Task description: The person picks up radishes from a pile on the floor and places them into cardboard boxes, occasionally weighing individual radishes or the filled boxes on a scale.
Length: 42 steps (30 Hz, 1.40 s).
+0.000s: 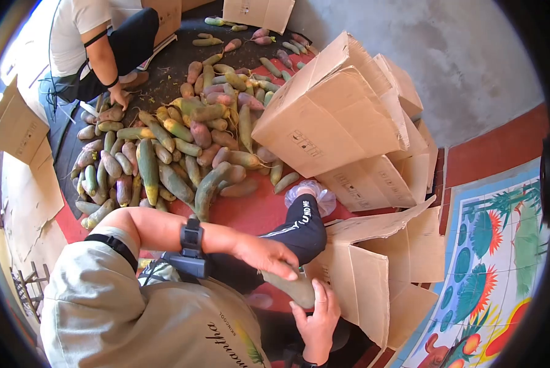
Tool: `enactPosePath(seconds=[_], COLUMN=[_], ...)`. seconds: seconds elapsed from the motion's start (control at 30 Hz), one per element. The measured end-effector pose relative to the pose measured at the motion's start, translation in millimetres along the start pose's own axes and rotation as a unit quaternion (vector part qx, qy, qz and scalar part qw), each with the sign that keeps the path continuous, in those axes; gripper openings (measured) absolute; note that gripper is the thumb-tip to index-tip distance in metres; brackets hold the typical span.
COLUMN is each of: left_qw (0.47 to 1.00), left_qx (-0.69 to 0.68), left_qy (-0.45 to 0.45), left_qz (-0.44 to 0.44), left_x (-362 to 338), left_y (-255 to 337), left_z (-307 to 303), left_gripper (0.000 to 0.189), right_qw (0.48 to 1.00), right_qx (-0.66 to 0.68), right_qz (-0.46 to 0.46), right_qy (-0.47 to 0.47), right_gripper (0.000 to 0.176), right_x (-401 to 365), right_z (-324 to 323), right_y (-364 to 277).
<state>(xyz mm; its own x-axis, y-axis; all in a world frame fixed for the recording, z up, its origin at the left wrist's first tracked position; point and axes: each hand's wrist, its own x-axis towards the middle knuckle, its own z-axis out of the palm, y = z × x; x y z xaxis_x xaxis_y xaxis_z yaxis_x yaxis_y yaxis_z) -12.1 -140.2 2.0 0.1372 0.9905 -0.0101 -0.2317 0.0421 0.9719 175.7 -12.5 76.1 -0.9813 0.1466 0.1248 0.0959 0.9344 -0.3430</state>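
Between my two hands is a pale green radish (292,289), held low in front of my body beside an opened cardboard box (361,279). My left hand (267,254) grips its upper end, fingers wrapped over the top. My right hand (317,316) closes on the lower end, thumb and fingers on either side. A large pile of green and purplish radishes (183,141) lies on the red and black ground sheet beyond my left forearm. One long curved green radish (210,187) rests at the near edge of the pile.
Several cardboard boxes (330,116) lean together on the right, near my covered foot (312,195). A co-worker (97,49) crouches at the upper left, one hand touching the pile. Painted tiles (483,270) lie at the right, and flattened cardboard (30,196) at the left.
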Motion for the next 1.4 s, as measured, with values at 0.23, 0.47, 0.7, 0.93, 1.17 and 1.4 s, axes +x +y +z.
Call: enactPosePath(seconds=[0.23,0.47,0.7,0.93,1.17,1.4], left_qw=[0.993,0.933,0.872,0.758,0.63,0.692], left_qx=[-0.107,-0.036,0.044,0.304,0.67,0.274], left_qy=[0.043,0.35,0.433,0.442,0.079,0.512], left_qz=[-0.013,-0.068,-0.225,-0.37,-0.386,-0.428], left_x=[-9,-57,-115,-169,-199,-143], left_y=[4,-44,-126,-208,-286,-212], left_z=[-2,-46,-88,-105,-121,-130], left_gripper=[0.041,0.037,0.034,0.028,0.019,0.057], right_qw=[0.987,0.833,0.844,0.863,0.865,0.861], right_qx=[-0.005,-0.148,-0.225,-0.242,-0.288,-0.33], right_qz=[0.093,0.139,0.245,0.22,0.185,0.194], right_qy=[0.128,0.514,0.421,0.386,0.367,0.335], right_gripper=[0.054,0.046,0.028,0.027,0.03,0.035], right_x=[-38,-35,-37,-36,-38,-36], right_z=[-25,-90,-78,-65,-62,-62], right_y=[19,34,72,71,77,78])
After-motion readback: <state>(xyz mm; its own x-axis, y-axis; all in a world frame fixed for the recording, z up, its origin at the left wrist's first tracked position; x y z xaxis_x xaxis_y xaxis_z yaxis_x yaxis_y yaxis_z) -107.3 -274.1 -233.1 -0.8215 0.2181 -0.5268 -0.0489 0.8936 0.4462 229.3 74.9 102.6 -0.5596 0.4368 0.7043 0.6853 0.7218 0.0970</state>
